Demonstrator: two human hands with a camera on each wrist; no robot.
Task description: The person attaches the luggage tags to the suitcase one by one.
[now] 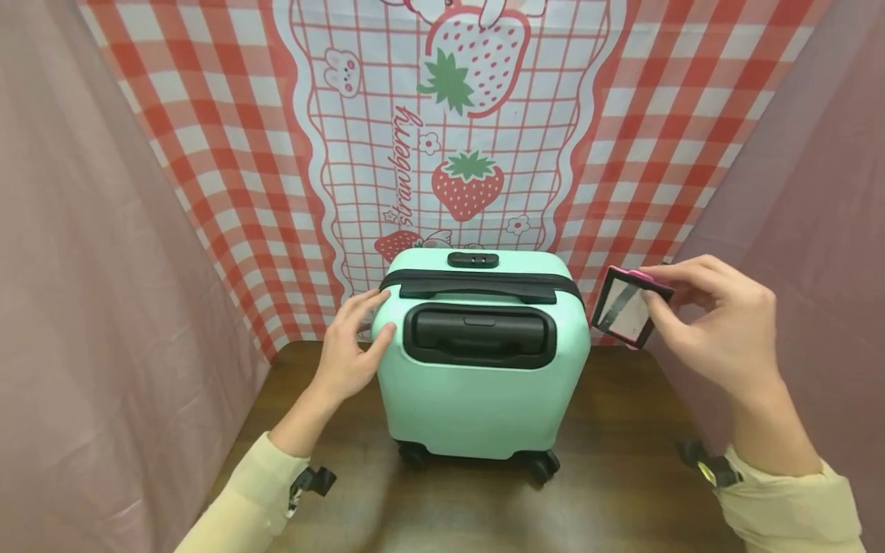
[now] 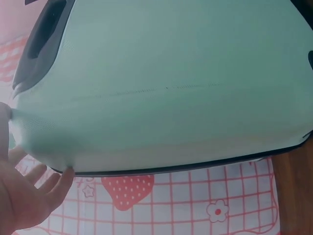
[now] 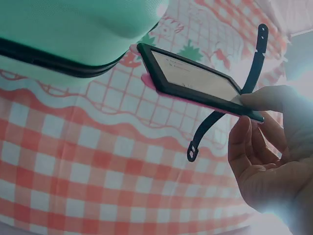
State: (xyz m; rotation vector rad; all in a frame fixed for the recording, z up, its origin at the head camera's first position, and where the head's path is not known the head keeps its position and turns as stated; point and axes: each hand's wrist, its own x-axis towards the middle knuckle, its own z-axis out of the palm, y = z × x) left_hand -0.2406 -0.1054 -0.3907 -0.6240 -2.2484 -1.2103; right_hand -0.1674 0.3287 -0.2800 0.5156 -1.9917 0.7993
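A mint-green suitcase (image 1: 477, 407) stands upright on its black wheels, its front facing me. My left hand (image 1: 349, 349) rests at its upper left corner, thumb on the front face and fingers spread along the side. In the left wrist view, the left hand's fingers (image 2: 61, 188) reach the suitcase edge. To the right of the suitcase, my right hand (image 1: 726, 322) pinches a luggage tag (image 1: 625, 307) between thumb and fingers. The tag has a black frame, pink edging and a clear window. Its black strap (image 3: 257, 58) hangs unfastened in the right wrist view.
On the suitcase top are a black carry handle (image 1: 477, 287) and a combination lock (image 1: 473, 260); a recessed pull handle (image 1: 479, 336) sits in front. Beneath is a brown wooden table (image 1: 622, 430). A strawberry-print cloth (image 1: 470, 138) hangs behind, with pink curtains (image 1: 111, 307) at both sides.
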